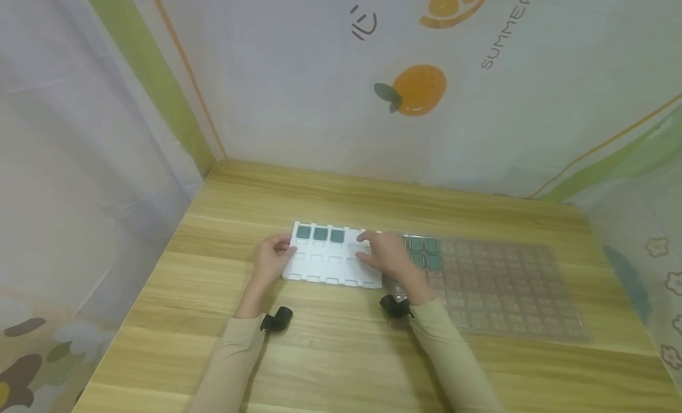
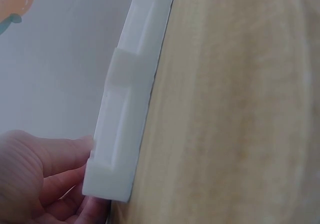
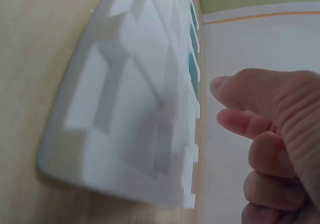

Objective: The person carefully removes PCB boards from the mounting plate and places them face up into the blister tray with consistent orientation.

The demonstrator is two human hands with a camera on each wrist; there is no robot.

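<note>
A white plastic tray [image 1: 319, 267] with moulded pockets lies on the table, three green square chips [image 1: 320, 234] along its far row. My left hand [image 1: 270, 259] holds the tray by its left edge. In the left wrist view, the thumb [image 2: 75, 151] is on the tray's edge and the other fingers curl beneath. My right hand [image 1: 390, 254] is over the tray's right end, thumb and index finger apart with nothing showing between them. The right wrist view shows its thumb [image 3: 235, 89] clear of the tray, the other fingers loosely bent.
Right of the white tray lies a wide clear plastic tray [image 1: 501, 289] with many small pockets, partly behind my right hand and forearm. Several green chips [image 1: 434, 260] sit in its far left corner. A printed curtain [image 1: 319, 93] hangs behind the wooden table [image 1: 330, 342].
</note>
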